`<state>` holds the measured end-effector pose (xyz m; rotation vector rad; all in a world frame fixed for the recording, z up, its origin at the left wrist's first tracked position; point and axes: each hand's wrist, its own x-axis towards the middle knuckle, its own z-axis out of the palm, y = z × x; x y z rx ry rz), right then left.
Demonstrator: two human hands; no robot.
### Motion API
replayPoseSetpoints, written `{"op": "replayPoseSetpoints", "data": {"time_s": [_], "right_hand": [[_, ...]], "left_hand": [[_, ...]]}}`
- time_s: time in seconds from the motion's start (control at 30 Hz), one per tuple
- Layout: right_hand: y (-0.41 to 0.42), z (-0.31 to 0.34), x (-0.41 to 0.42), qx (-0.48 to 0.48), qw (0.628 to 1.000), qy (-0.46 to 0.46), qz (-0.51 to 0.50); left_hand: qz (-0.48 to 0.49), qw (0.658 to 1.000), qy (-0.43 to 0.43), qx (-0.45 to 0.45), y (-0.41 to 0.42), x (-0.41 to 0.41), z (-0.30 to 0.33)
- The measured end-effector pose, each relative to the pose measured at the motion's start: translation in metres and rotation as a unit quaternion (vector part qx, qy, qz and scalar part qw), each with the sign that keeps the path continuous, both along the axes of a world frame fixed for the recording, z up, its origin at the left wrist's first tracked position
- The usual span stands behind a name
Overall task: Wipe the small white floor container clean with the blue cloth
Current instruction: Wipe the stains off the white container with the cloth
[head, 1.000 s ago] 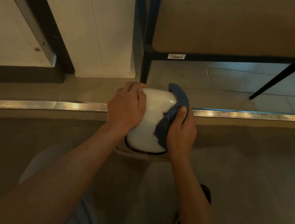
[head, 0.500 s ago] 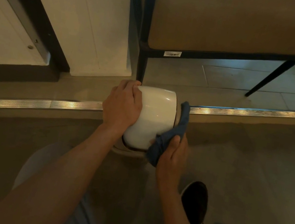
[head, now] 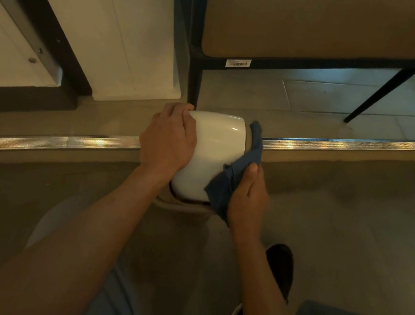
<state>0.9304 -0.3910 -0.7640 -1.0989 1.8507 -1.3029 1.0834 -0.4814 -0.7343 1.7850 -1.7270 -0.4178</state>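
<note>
While a person crouches over it, the job is mid-wipe:
Container: the small white container (head: 212, 155) lies tipped on its side on the floor (head: 354, 223), across a metal threshold strip (head: 340, 145), its mouth at the near end and its base toward the right.
Left hand: the left hand (head: 169, 140) curls over the container's left flank and grips it, probably to stop the glossy shell rolling.
Right hand: the right hand (head: 247, 199) holds the bunched blue cloth (head: 236, 173) against the container's right side, thumb on top; the cloth trails up round the base rim.
Contents: the mouth faces down and toward the camera in shadow, so whether anything is inside cannot be told.
Surroundings: a black-legged chair (head: 319, 24) stands at the far side, white panels (head: 109, 17) to the left, a dark shoe (head: 278, 271) near.
</note>
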Motion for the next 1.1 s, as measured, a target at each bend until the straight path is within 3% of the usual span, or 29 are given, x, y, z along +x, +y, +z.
{"op": "replayPoseSetpoints", "data": {"time_s": [0.2,0.37,0.5,0.73,0.97,1.1], "right_hand": [[0.038,-0.032,0.009,-0.003,0.999,-0.037,-0.023],[0.006,-0.009,-0.019,0.105,0.985,-0.129,-0.047],[-0.008,-0.006,-0.042,0.164,0.977,-0.133,-0.017],[0.027,-0.008,-0.034,0.146,0.977,-0.155,-0.021],[-0.036,0.018,-0.056,0.233,0.962,-0.142,0.029],[-0.033,0.017,-0.056,0.237,0.959,-0.150,0.035]], "left_hand": [[0.010,1.000,-0.002,-0.008,0.001,-0.001,0.001],[0.033,0.999,-0.002,-0.003,0.001,-0.003,0.001],[0.031,0.999,-0.005,-0.004,0.000,-0.003,0.000],[0.021,1.000,-0.007,-0.006,0.000,-0.001,0.000],[0.009,1.000,-0.025,0.002,0.002,-0.001,0.003],[0.018,0.999,-0.029,0.001,0.000,-0.002,0.001]]}}
